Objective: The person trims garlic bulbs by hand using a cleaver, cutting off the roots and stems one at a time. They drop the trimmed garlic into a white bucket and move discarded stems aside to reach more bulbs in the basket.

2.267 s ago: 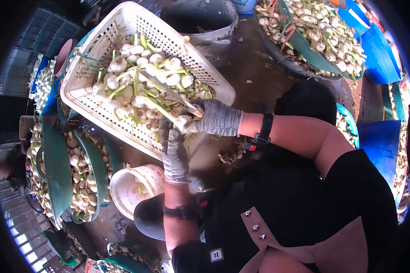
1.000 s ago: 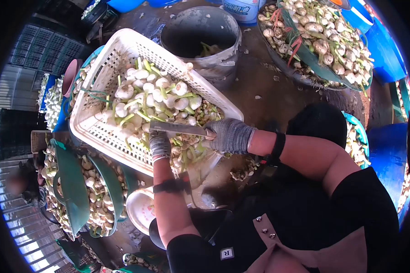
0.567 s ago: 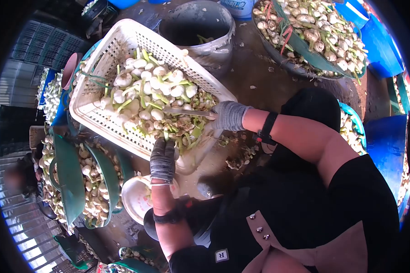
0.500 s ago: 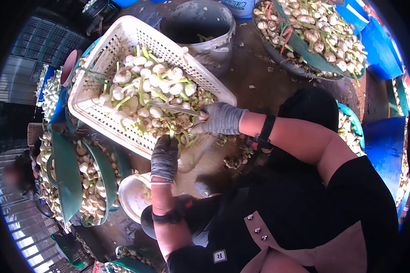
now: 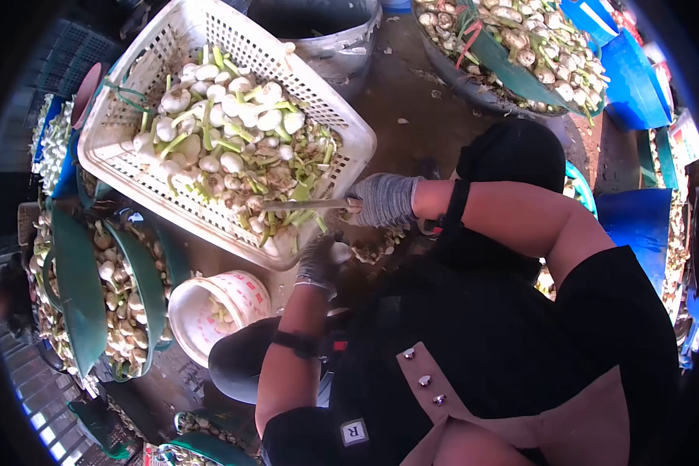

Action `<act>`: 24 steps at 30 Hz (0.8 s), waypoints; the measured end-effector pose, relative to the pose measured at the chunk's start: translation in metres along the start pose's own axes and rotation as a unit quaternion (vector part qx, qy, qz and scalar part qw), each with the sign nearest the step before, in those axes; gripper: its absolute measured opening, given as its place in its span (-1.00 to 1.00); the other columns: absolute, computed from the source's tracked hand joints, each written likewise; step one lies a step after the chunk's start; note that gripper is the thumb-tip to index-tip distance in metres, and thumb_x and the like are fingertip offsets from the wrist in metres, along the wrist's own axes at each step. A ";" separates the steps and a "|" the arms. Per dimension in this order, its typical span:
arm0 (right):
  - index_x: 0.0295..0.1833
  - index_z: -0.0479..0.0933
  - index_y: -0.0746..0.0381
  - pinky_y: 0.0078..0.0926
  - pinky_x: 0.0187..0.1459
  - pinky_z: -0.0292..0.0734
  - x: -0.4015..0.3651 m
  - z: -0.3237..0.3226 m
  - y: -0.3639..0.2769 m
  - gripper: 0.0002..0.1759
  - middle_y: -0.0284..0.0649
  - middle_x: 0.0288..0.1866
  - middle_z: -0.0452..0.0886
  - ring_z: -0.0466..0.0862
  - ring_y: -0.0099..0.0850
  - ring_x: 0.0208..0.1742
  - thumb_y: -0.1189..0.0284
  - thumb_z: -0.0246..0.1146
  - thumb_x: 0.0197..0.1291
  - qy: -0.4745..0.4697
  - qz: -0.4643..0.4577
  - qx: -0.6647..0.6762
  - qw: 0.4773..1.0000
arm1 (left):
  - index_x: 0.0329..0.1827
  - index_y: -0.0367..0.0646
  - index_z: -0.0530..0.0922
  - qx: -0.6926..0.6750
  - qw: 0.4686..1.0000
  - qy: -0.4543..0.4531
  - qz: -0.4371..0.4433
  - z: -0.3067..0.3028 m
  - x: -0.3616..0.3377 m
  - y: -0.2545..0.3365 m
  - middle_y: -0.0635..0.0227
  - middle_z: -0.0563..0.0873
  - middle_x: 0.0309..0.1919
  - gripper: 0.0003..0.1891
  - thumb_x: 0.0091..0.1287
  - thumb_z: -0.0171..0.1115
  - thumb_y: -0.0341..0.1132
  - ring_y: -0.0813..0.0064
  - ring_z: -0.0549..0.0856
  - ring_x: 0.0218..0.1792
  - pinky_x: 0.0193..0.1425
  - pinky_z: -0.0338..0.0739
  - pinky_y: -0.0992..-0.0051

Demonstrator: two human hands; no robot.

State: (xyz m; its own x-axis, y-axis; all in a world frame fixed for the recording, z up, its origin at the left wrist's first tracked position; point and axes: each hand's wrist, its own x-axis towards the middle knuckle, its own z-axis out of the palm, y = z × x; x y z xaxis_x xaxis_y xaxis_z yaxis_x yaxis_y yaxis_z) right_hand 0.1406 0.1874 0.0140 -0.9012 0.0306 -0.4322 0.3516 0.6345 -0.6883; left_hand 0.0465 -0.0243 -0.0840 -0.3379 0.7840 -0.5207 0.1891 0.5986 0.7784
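Note:
A white plastic basket [image 5: 318,81] is partly filled with peeled garlic bulbs [image 5: 233,113], their green stems still attached, along with brown skins and trimmings. My right hand [image 5: 387,200], in a grey knitted glove, is closed round the handle of a knife [image 5: 303,205]. The blade points left over the basket's near right corner. Below it, just outside the basket rim, my gloved left hand [image 5: 318,262] grips a white garlic bulb [image 5: 340,252]. Part of that bulb is hidden by the fingers.
A white bucket [image 5: 245,291] with a few pieces inside stands left of my left hand. Behind the basket is a large grey bucket [image 5: 338,50]. Green tubs [image 5: 81,287] of garlic sit at the left, and a heaped tub [image 5: 512,89] at the upper right.
My left hand has moved from the basket's near edge toward my body, and a white bulb now shows in it. The knife has come away from the bulbs toward the rim. The view has shifted.

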 end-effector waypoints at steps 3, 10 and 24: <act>-0.08 0.57 0.20 -0.16 -0.10 0.52 -0.006 0.018 0.007 -0.61 -0.04 -0.27 0.67 0.67 -0.08 -0.18 0.18 0.23 0.05 -0.038 0.014 -0.071 0.997 | 0.00 -0.26 0.60 0.066 0.998 0.018 -0.008 0.022 0.008 -0.024 0.08 0.68 -0.12 -0.52 -0.01 0.24 -0.21 0.16 0.66 -0.02 0.05 0.52 0.28; 0.03 0.58 0.18 -0.17 -0.05 0.54 -0.009 0.013 -0.019 -0.52 -0.06 -0.15 0.69 0.66 -0.08 -0.08 0.16 0.25 0.01 -0.128 0.073 -0.125 0.981 | 0.08 -0.06 0.58 0.338 0.940 0.018 0.049 0.030 0.041 -0.069 0.08 0.65 0.01 -0.52 0.02 0.22 -0.18 0.10 0.63 0.05 0.12 0.52 0.25; -0.17 0.67 0.14 -0.16 -0.10 0.56 0.029 0.042 0.022 -0.70 -0.05 -0.22 0.69 0.67 -0.05 -0.17 0.26 0.19 0.04 -0.124 0.065 -0.219 0.966 | -0.01 -0.01 0.61 0.323 0.946 0.028 -0.020 0.029 0.052 -0.069 0.11 0.62 0.07 -0.62 0.05 0.18 -0.25 0.13 0.61 0.10 0.13 0.51 0.19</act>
State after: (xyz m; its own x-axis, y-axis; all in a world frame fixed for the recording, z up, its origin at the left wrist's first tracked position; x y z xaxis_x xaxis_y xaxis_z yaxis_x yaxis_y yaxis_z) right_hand 0.1327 0.1696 -0.0386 -0.7499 -0.0195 -0.6613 0.2672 0.9055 -0.3297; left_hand 0.0429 -0.0203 -0.1746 -0.4011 0.7600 -0.5113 0.6926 0.6170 0.3738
